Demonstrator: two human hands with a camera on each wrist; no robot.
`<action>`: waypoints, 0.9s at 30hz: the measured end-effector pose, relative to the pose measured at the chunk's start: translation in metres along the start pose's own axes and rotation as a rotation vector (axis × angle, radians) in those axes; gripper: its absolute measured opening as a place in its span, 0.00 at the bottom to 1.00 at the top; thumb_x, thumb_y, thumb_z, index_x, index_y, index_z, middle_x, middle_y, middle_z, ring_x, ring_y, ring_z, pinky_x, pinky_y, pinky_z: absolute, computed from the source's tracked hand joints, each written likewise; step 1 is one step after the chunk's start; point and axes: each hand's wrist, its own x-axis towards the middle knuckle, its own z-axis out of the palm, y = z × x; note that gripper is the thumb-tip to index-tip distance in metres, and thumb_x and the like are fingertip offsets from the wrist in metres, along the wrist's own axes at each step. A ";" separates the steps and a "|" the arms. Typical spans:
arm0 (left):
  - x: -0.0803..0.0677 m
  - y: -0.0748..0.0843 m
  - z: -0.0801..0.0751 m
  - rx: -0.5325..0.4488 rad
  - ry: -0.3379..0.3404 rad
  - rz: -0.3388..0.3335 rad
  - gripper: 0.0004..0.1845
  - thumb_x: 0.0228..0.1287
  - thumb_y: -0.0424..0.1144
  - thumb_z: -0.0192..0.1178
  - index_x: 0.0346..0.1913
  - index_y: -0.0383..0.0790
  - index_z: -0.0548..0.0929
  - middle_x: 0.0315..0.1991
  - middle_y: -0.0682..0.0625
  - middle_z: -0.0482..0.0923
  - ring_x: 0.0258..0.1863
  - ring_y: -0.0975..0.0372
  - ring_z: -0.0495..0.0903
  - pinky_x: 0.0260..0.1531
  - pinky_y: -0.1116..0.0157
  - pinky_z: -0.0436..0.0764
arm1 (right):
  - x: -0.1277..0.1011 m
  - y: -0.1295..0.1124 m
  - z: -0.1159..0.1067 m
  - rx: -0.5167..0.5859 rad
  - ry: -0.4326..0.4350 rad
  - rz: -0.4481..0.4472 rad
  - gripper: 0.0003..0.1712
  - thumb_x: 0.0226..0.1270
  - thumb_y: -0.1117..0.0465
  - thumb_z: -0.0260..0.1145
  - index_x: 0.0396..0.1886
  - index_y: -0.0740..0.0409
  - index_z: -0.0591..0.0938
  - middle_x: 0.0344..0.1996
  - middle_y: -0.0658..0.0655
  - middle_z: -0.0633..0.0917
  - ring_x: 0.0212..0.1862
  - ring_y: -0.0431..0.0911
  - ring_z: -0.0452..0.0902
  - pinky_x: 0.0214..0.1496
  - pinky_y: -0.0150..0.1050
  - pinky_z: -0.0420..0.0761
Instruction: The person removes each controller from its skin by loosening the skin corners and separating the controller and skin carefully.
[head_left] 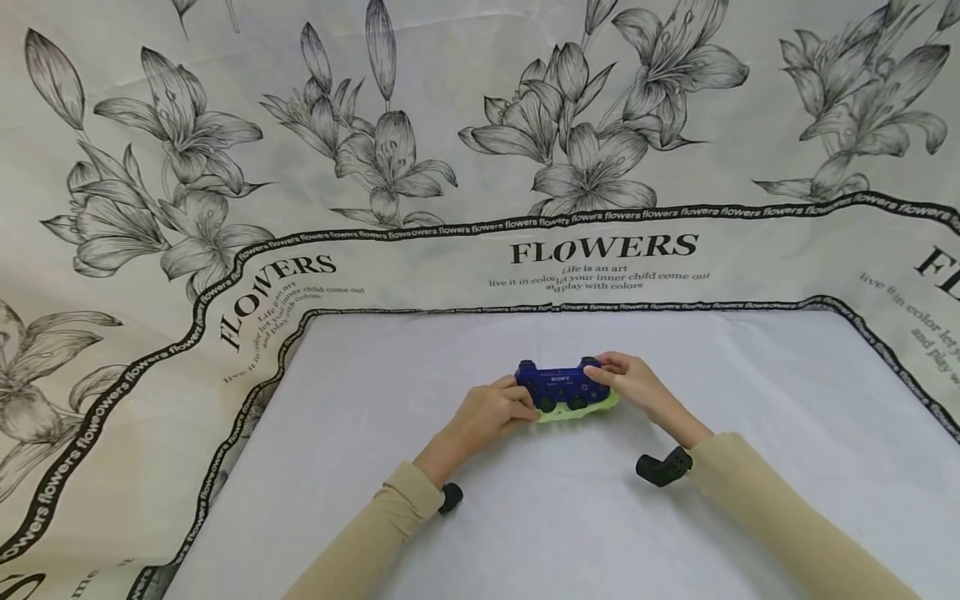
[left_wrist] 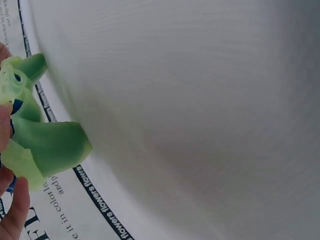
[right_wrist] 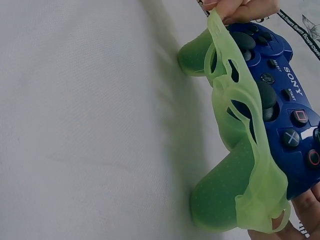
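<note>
Nearest you are your beige sleeves (head_left: 378,521), with a black wrist unit (head_left: 662,467) jutting from the right cuff. Beyond them, your hands are apart, one at each end of the same piece. Your left hand (head_left: 489,414) pinches an edge of the green cover (right_wrist: 257,135); your right hand (head_left: 633,387) grips the right end of the blue controller (head_left: 562,383), thumb on its face. The controller is over the far half of the white desk (head_left: 525,517), its handles sheathed in the cover while the front panel hangs twisted along its lower edge, leaving the thumbsticks and buttons bare.

Watch the thin strips between the openings: a hard pull could tear them, and a twisted one could snag on a thumbstick (right_wrist: 267,95). Tugging from the left could also wrench the controller out of your right hand, or drag the cover off a handle. Farthest off, behind the desk, is the flower-printed cloth (head_left: 420,167).
</note>
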 end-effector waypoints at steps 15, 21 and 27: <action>-0.005 0.010 0.002 0.101 0.031 -0.036 0.04 0.57 0.43 0.68 0.34 0.54 0.91 0.26 0.59 0.80 0.27 0.68 0.72 0.23 0.79 0.72 | -0.002 0.000 -0.003 -0.031 -0.018 -0.007 0.38 0.71 0.44 0.57 0.66 0.70 0.66 0.63 0.75 0.71 0.64 0.66 0.67 0.63 0.59 0.71; -0.007 0.008 0.000 0.126 0.004 -0.019 0.07 0.60 0.40 0.66 0.38 0.56 0.90 0.30 0.60 0.84 0.30 0.68 0.77 0.27 0.78 0.77 | 0.001 -0.001 -0.006 -0.038 -0.047 0.011 0.40 0.71 0.43 0.56 0.68 0.70 0.64 0.65 0.75 0.68 0.66 0.67 0.64 0.65 0.60 0.68; -0.007 0.003 -0.011 -0.032 -0.065 -0.102 0.08 0.61 0.39 0.65 0.42 0.51 0.89 0.39 0.58 0.88 0.39 0.66 0.84 0.42 0.71 0.82 | 0.003 0.000 -0.005 -0.024 -0.059 0.025 0.41 0.71 0.43 0.56 0.69 0.71 0.62 0.66 0.76 0.66 0.68 0.67 0.62 0.67 0.61 0.66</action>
